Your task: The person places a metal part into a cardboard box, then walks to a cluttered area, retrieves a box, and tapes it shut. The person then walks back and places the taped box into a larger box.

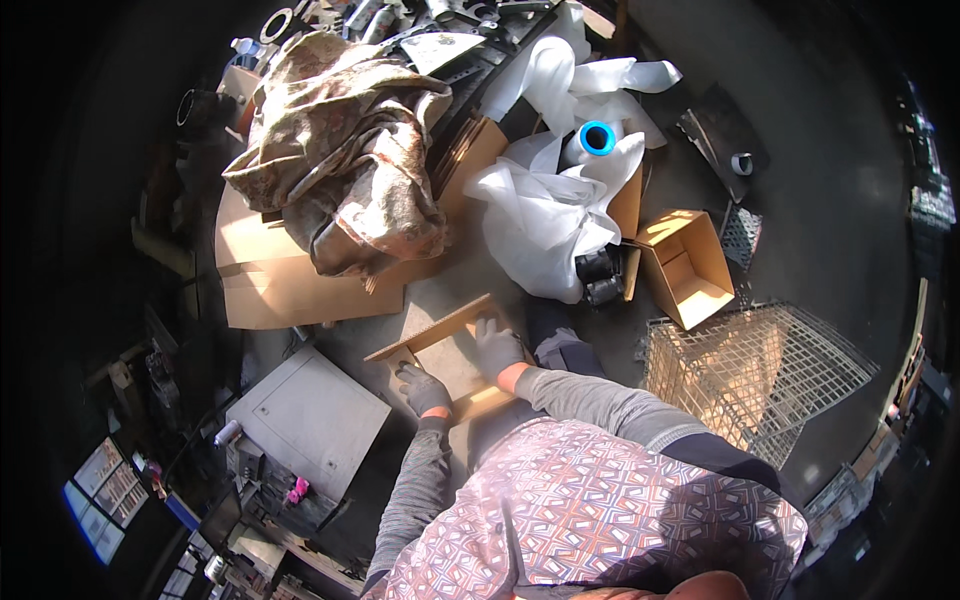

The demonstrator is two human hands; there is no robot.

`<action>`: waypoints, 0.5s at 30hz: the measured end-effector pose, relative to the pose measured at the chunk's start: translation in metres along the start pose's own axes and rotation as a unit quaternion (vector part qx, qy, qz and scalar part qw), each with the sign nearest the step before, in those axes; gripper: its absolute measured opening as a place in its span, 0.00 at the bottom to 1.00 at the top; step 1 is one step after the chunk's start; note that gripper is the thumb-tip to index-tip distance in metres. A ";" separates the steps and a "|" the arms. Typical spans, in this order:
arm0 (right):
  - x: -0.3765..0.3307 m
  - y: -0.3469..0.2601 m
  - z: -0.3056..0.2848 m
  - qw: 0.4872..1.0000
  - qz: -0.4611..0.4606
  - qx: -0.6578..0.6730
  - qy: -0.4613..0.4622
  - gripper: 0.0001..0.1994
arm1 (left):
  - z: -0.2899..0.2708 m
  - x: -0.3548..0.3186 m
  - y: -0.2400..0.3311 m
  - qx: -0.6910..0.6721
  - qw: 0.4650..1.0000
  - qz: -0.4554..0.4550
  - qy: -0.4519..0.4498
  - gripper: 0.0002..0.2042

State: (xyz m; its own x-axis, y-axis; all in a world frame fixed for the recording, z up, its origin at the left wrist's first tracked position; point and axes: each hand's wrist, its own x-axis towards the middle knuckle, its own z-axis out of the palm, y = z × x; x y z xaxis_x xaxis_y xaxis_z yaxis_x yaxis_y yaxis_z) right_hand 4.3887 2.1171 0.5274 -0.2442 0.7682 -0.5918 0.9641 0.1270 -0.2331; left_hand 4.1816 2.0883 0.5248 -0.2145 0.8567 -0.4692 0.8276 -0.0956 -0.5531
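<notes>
Both gloved hands (460,365) rest — seemingly flat — on cardboard box (450,358).

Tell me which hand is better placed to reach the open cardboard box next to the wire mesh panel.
Right, probably. The right hand lies flat on the cardboard piece, on the side nearer the open cardboard box and the wire mesh panel. The left hand grips the cardboard's nearer edge, farther away.

Open tan carton (688,265) (right); screens (105,490) lower-left
</notes>
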 end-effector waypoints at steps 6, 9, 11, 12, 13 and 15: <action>0.003 0.001 0.029 0.993 0.097 0.032 0.053 0.29 | -0.022 0.006 0.015 -0.014 1.000 0.010 -0.019 0.31; -0.004 0.017 0.024 0.984 0.080 0.135 0.080 0.32 | -0.018 0.007 0.012 -0.002 0.997 0.044 -0.058 0.33; -0.011 0.031 0.016 0.966 0.036 0.249 0.060 0.32 | -0.016 0.004 0.011 0.041 0.994 0.084 -0.059 0.32; -0.012 0.040 0.013 0.948 0.017 0.319 0.015 0.32 | -0.016 0.002 0.011 0.022 0.994 0.095 -0.042 0.32; -0.012 0.047 0.011 0.966 -0.048 0.255 -0.008 0.29 | -0.017 0.001 0.010 0.021 0.994 0.100 -0.041 0.32; -0.007 0.064 0.011 0.980 -0.171 0.097 -0.033 0.24 | -0.025 -0.001 0.010 -0.013 0.994 0.097 -0.045 0.33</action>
State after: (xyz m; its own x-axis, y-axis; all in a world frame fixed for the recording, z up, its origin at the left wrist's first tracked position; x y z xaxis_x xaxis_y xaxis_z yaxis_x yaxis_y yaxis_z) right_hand 4.4510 2.1129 0.5082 -0.5625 0.6585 -0.5000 0.7880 0.2440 -0.5652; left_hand 4.2033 2.0990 0.5366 -0.0943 0.7748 -0.6251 0.8704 -0.2406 -0.4295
